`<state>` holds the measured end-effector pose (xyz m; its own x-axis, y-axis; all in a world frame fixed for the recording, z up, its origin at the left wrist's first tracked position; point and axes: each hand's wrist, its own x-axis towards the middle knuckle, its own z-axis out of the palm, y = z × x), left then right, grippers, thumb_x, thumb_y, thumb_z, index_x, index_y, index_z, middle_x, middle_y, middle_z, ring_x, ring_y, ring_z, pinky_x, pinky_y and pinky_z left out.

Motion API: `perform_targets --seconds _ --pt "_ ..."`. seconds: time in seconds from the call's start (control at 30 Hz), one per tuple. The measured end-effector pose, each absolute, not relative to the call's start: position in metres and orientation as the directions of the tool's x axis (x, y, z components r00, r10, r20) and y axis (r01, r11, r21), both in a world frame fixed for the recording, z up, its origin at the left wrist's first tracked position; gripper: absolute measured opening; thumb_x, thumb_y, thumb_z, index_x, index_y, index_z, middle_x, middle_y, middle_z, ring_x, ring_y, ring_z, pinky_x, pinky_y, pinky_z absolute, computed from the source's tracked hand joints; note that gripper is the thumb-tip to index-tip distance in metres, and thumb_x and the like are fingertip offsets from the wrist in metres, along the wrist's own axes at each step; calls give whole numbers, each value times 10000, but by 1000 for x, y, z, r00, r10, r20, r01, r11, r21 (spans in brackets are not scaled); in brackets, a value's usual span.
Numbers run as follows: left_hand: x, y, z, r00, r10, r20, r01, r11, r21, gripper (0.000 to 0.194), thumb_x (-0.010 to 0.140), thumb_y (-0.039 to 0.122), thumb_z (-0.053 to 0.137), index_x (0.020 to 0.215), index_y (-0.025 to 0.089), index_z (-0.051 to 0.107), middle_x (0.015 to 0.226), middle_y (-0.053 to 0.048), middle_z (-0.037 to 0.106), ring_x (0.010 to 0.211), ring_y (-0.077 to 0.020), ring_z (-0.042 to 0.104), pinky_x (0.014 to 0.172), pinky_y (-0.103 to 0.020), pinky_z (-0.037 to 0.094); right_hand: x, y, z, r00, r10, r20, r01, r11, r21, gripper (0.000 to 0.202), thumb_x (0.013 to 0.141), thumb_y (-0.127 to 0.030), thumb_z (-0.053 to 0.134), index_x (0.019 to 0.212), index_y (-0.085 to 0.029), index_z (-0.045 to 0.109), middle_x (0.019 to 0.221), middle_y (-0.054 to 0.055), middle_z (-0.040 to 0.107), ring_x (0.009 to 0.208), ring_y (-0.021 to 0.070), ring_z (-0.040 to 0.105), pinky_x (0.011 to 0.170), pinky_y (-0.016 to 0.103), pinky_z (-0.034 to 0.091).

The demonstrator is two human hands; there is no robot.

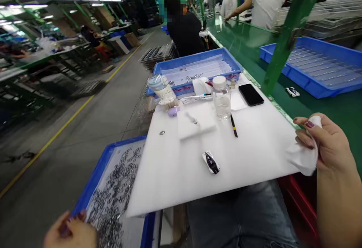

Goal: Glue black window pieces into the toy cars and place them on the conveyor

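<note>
My right hand (pixel 328 138) is closed around a white cloth (pixel 304 157), over the right edge of the white board (pixel 175 176). At the lower left, my left hand (pixel 72 231) is blurred, its fingers bent together beside a blue tray (pixel 93 176) of small dark metal rings (pixel 113 187); whether it holds anything is too smeared to tell. A small black-and-white toy car (pixel 210 162) lies on the board near its front. Behind it are a white foam pad (pixel 207 124) with a white pen-like tool (pixel 192 119) on top and a single ring (pixel 161 132).
A clear bottle (pixel 222 100), a black-and-yellow stick (pixel 233 126), a phone (pixel 251 94) and a tilted cup (pixel 161 85) stand or lie farther back. Blue trays (pixel 195 56) (pixel 319 85) and a green post (pixel 288 40) lie beyond. People work behind.
</note>
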<state>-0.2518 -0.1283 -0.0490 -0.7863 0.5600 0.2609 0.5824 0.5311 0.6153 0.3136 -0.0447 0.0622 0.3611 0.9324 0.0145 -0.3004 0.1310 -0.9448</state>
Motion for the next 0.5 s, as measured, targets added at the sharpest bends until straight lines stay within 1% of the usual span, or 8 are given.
perform_targets --seconds 0.07,0.13,0.17,0.23,0.27,0.3,0.37,0.5 --pt "-228 -113 -24 -841 407 357 519 421 744 552 808 507 463 1352 419 482 1239 91 662 1044 -297 708 876 -483 591 300 -46 52 211 977 13 -284 74 -956 272 703 -315 802 754 -217 553 714 28 615 353 12 299 446 289 111" --pt "-188 -95 -9 -843 349 409 506 261 822 462 790 497 575 1223 337 600 1090 70 707 918 -205 729 867 -374 611 278 -45 38 18 1000 -13 -252 -8 -968 287 740 -373 793 790 -216 557 586 -14 550 359 29 305 432 259 112" --pt "-163 -86 -5 -832 407 378 416 5 909 444 717 420 696 1126 250 664 998 10 726 882 -222 727 871 -400 609 265 -45 31 -74 996 -49 -205 -63 -977 300 743 -387 803 805 -212 567 562 -24 531 386 44 343 430 244 135" --pt "-107 -71 0 -762 543 352 345 -119 931 332 657 413 781 898 193 720 788 -11 727 686 -184 714 677 -323 632 238 -46 22 -240 962 -133 -68 -154 -986 310 765 -415 800 821 -195 590 577 -18 537 464 69 409 441 225 195" --pt "-79 -66 1 -685 676 270 198 -184 963 284 659 385 810 827 171 726 737 -27 723 618 -167 698 596 -284 613 227 -47 20 -307 938 -161 -8 -171 -985 309 799 -441 770 815 -184 598 592 -12 542 491 74 414 450 223 218" --pt "-53 -63 1 -584 789 193 44 -206 977 256 675 373 825 782 160 730 703 -35 720 580 -155 688 548 -253 592 218 -48 20 -358 918 -173 34 -172 -984 318 843 -467 721 798 -177 600 607 -7 545 503 73 401 458 224 233" --pt "-12 -64 4 -373 920 118 -152 -186 971 217 701 344 842 760 156 751 668 -40 717 567 -147 690 540 -227 583 206 -49 24 -392 909 -144 75 -125 -989 365 920 -508 606 777 -172 599 634 -1 549 515 74 380 470 228 255" --pt "22 -72 10 -68 990 127 -253 -140 957 78 758 242 813 772 174 777 703 -28 709 604 -136 690 557 -208 579 199 -49 39 -415 907 -73 178 3 -984 294 935 -459 594 846 -180 626 713 3 580 620 103 455 544 228 332"
